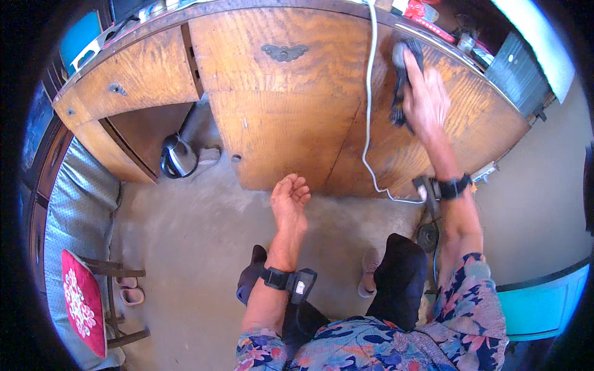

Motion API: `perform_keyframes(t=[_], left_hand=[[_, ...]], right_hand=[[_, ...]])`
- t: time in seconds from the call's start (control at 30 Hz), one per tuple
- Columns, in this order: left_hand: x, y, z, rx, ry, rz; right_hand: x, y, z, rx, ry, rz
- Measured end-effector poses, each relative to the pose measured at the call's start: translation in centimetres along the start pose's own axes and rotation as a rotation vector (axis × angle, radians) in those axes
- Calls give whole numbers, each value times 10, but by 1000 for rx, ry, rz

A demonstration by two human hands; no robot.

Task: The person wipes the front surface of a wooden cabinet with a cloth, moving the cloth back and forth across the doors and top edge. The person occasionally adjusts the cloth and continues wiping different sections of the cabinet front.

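My right hand (428, 104) grips a dark cloth (398, 104), bunched with a grey part near the thumb. It presses the cloth to the upper right front of a wooden cabinet desk (287, 120). My left hand (291, 199) is in front of the desk's lower edge, its fingers loosely curled and a little apart, with nothing seen in it. A white cable (370, 92) hangs down the desk front, left of the cloth, and runs towards the floor near my right wrist. A dark metal drawer pull (284, 53) is fixed on the middle panel.
A metal kettle (181, 156) stands on the floor in the desk's left recess. At left is a stool with a red floral cushion (83, 303), with pink slippers (132, 296) beside it. Small items and a red packet (429, 25) lie on the desktop. A turquoise piece (543, 303) is at right.
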State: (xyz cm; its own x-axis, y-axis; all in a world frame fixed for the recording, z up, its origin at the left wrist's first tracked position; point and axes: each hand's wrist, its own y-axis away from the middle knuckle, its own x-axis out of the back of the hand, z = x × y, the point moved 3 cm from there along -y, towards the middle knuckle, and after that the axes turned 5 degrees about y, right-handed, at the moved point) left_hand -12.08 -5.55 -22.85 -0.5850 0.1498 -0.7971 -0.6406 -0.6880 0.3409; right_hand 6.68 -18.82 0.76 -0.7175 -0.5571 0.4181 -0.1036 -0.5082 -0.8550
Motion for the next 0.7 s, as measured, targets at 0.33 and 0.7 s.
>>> perform_keyframes(t=[0.33,0.7], left_hand=[[-5,0,-10,49,-53,-31],[-6,2,-10,60,-73,-37]], right_hand=[[-22,-35,8,194,180,-124],[-19,-55,15,131,275,-64]])
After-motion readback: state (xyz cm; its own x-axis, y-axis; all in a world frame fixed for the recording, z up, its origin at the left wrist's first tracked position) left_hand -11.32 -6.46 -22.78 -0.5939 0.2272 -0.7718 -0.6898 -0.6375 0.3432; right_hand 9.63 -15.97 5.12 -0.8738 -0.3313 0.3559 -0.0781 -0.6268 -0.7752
